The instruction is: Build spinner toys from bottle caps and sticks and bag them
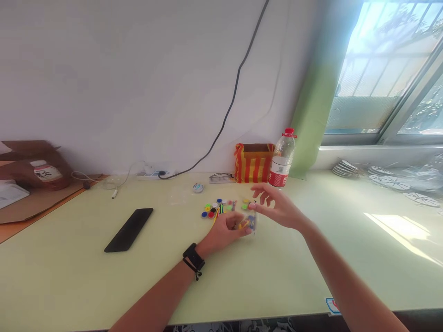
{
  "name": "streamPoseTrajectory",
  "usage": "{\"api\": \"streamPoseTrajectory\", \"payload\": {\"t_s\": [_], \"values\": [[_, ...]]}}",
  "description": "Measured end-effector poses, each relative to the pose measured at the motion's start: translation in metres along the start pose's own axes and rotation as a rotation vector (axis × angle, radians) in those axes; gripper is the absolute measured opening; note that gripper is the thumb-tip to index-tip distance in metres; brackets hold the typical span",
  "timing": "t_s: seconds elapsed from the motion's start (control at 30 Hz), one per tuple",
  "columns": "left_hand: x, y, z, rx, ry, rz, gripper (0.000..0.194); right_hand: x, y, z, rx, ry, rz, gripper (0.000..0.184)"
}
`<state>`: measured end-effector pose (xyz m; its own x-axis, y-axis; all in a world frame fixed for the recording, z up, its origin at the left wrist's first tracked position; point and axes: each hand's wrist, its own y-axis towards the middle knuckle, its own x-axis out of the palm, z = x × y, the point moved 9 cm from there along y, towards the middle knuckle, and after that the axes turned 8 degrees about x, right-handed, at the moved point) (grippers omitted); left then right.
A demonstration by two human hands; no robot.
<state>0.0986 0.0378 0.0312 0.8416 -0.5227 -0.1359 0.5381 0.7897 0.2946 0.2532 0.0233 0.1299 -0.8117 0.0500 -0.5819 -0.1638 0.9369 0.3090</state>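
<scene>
My left hand (224, 231), with a black watch (194, 257) at the wrist, is closed on a clear plastic container (252, 222). Blue and yellow bits show through it, but its exact shape is blurred. My right hand (275, 206) is held just above and to the right of the container, thumb and fingers apart. A small red piece shows at its thumb tip; whether they touch I cannot tell. Behind my left hand lie several small round coloured pots (207, 209), with thin yellow and dark pieces partly hidden by the fingers.
A black phone-like slab (128, 230) lies to the left. At the wall stand a striped red-yellow box (254, 163), a red-capped bottle (282, 159), and glasses (221, 177). A small white case (198, 187) sits nearer. Cardboard (38, 203) is far left, patterned discs (389, 181) far right.
</scene>
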Motion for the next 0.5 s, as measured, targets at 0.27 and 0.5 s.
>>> {"api": "streamPoseTrajectory", "payload": {"t_s": [0.27, 0.5], "values": [[-0.002, 0.004, -0.006, 0.008, -0.138, 0.007, 0.037, 0.050, -0.003, 0.052, 0.131, 0.478, -0.200, 0.036], [-0.022, 0.005, -0.013, -0.044, -0.084, 0.167, 0.035, 0.049, 0.001, 0.075, 0.222, 0.546, -0.029, 0.036]]}}
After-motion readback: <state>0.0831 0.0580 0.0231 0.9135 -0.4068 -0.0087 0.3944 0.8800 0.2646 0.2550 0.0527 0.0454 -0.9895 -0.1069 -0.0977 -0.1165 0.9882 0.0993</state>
